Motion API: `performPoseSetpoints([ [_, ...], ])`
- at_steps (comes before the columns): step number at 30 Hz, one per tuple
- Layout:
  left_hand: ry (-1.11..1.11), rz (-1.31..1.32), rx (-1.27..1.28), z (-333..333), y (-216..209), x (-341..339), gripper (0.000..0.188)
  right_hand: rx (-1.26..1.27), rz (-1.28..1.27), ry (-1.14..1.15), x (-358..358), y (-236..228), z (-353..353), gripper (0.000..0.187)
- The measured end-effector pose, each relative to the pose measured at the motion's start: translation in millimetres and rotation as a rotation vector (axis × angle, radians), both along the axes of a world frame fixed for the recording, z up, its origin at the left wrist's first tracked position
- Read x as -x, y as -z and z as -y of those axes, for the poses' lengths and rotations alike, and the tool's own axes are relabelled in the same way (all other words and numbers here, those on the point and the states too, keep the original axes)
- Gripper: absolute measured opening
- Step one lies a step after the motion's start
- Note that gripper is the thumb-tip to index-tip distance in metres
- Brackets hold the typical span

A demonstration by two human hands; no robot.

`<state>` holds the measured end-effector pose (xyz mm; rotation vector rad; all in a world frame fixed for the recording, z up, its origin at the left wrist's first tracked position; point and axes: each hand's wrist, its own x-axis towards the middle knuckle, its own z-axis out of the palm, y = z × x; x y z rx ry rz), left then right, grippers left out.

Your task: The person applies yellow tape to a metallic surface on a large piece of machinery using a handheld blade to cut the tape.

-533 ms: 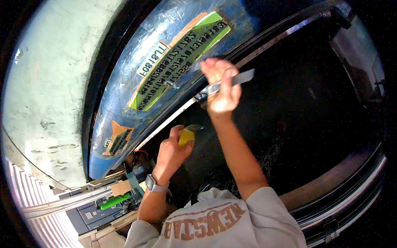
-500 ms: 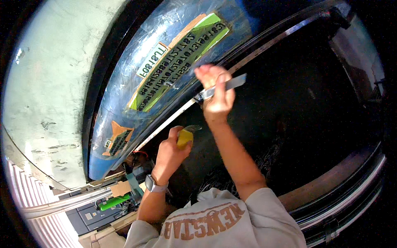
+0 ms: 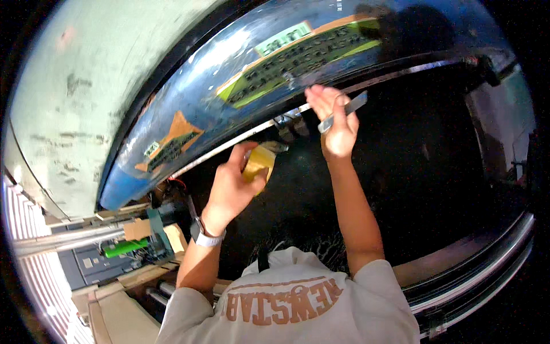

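Observation:
My left hand [image 3: 232,180], with a watch on its wrist, is closed round a yellow object [image 3: 260,162]. A clear or shiny piece juts from that object's far end; its exact kind is unclear. To the right, my right hand [image 3: 338,120] pins a flat grey metallic strip-like tool [image 3: 356,103] with the thumb across the palm, the other fingers stretched out. Its fingertips are near the lower edge of a large curved blue surface [image 3: 189,86] under glossy clear film. A green and orange label [image 3: 303,60] with dark markings is on that surface, slightly blurred.
A smaller orange label [image 3: 177,135] is on the blue surface's left part. Beyond a black band lies a pale scuffed surface [image 3: 74,114]. A light rail [image 3: 229,143] runs below the blue surface. Metal rails [image 3: 475,286] are at lower right, and a green cylinder [image 3: 126,247] at lower left.
The view has turned, so the blue surface and its labels lie flatter across the picture. In it, my left hand is higher and my right hand farther right. Both keep their hold.

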<state>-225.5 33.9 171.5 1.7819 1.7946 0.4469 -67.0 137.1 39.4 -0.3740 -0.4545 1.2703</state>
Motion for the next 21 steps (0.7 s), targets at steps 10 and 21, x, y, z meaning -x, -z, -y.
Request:
performPoseSetpoints([
  [10,0.149,-0.108,-0.195,2,-13,23,0.050,-0.179,0.790,-0.292,19,-40,51,0.041],
  [21,0.547,-0.159,0.098,-23,-78,33,0.080,-0.187,0.494,-0.216,16,-36,34,0.008],
])
